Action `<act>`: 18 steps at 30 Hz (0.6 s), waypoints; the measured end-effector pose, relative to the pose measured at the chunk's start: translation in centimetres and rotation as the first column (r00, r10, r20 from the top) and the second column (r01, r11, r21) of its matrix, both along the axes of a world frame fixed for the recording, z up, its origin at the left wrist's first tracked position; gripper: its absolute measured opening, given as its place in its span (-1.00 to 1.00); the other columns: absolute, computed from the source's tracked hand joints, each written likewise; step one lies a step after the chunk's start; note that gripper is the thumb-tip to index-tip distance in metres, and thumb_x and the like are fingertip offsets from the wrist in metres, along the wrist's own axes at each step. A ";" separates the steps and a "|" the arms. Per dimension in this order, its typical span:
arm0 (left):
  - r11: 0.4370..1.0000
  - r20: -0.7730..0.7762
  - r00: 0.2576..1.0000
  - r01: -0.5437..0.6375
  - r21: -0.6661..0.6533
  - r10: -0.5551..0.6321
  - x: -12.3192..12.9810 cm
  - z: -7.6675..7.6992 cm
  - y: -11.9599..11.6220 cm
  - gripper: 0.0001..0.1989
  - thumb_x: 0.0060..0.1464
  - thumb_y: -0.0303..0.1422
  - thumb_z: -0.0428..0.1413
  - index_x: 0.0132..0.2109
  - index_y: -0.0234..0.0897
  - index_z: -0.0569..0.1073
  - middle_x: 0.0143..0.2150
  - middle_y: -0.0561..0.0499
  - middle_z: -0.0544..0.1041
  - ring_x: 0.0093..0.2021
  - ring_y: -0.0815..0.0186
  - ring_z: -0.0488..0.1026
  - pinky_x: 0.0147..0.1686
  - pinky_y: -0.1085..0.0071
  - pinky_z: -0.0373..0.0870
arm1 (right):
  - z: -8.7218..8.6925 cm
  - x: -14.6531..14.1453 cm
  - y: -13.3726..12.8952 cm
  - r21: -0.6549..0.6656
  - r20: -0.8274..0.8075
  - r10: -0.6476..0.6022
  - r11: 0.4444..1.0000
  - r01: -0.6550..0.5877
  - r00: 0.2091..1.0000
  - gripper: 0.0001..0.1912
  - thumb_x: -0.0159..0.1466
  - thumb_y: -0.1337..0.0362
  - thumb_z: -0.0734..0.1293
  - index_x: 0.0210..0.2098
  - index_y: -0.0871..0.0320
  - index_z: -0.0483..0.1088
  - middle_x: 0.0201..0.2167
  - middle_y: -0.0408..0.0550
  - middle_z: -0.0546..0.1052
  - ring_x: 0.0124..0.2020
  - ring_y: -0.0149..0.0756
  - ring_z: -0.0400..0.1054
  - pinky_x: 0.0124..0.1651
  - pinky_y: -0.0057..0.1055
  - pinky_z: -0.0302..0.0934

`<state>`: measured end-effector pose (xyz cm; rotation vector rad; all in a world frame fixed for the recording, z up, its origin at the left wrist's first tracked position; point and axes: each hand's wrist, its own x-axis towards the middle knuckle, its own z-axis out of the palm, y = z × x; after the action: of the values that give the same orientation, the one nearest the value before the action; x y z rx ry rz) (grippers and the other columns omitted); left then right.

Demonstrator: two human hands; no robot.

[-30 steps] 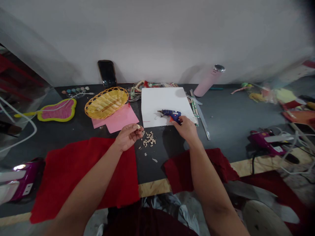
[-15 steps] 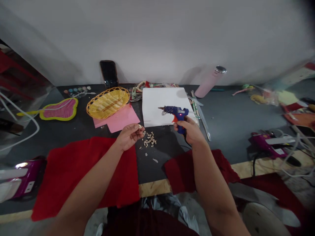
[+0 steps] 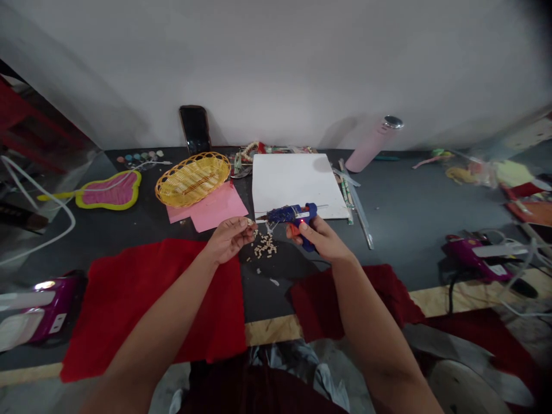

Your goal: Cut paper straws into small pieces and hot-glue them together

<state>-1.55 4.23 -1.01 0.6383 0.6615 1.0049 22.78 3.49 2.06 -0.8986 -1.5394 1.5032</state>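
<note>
My left hand point(image 3: 230, 238) pinches a small pale piece point(image 3: 250, 222) between thumb and fingertips. A blue glue gun point(image 3: 287, 215) with an orange trigger is gripped in my right hand point(image 3: 321, 237). Its nozzle points left, close to the piece in my left fingers; whether they touch is too small to tell. Just below lies a loose pile of small pale pieces point(image 3: 265, 247) on the dark table. Behind the gun is a white sheet point(image 3: 295, 178), whose lower edge the gun overlaps in view.
Left are a yellow basket point(image 3: 192, 181), pink paper point(image 3: 219, 210), red cloth point(image 3: 164, 287) and a phone point(image 3: 195, 129) against the wall. A pink bottle point(image 3: 371, 146), clear sticks point(image 3: 360, 210) and dark red cloth point(image 3: 379, 293) lie or stand right.
My right hand has moved left and slightly down, bringing the glue gun's nozzle beside my left fingertips. My left hand keeps its pinch; the view has shifted slightly.
</note>
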 end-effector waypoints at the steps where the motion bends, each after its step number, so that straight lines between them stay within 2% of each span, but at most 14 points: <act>1: 1.000 0.001 1.000 0.006 -0.003 -0.006 0.0 0.0 0.0 -0.85 -0.03 -0.36 0.22 -0.36 -0.39 0.49 -0.34 -0.04 0.50 -0.43 0.48 0.39 -0.32 0.47 0.43 | 0.0 -0.1 0.0 -0.001 0.001 0.011 1.000 -0.011 1.000 -0.69 0.27 0.00 0.20 -0.19 0.10 0.29 -0.37 -0.09 0.42 -0.50 -0.45 0.16 -0.43 -0.43 0.14; 10: 0.999 0.018 0.999 0.037 -0.009 -0.036 0.0 0.0 0.0 -0.87 -0.04 -0.39 0.22 -0.34 -0.40 0.49 -0.36 -0.06 0.52 -0.44 0.47 0.40 -0.33 0.45 0.42 | 0.0 -0.2 -0.1 0.013 0.010 0.070 0.997 -0.070 0.998 -0.72 0.29 0.02 0.17 -0.19 0.11 0.23 -0.37 -0.10 0.38 -0.50 -0.45 0.13 -0.41 -0.43 0.12; 18: 0.999 0.019 0.999 0.039 -0.010 -0.039 0.1 0.3 -0.2 -0.83 -0.08 -0.37 0.25 -0.35 -0.40 0.49 -0.39 -0.05 0.51 -0.45 0.47 0.39 -0.34 0.44 0.42 | 0.0 -0.3 -0.1 0.021 0.040 0.069 0.997 -0.070 0.997 -0.70 0.29 -0.01 0.17 -0.22 0.11 0.21 -0.39 -0.12 0.38 -0.50 -0.46 0.14 -0.41 -0.44 0.13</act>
<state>-1.40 4.06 -0.68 0.6299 0.6349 0.9702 22.51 3.41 2.02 -0.8751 -1.6278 1.5221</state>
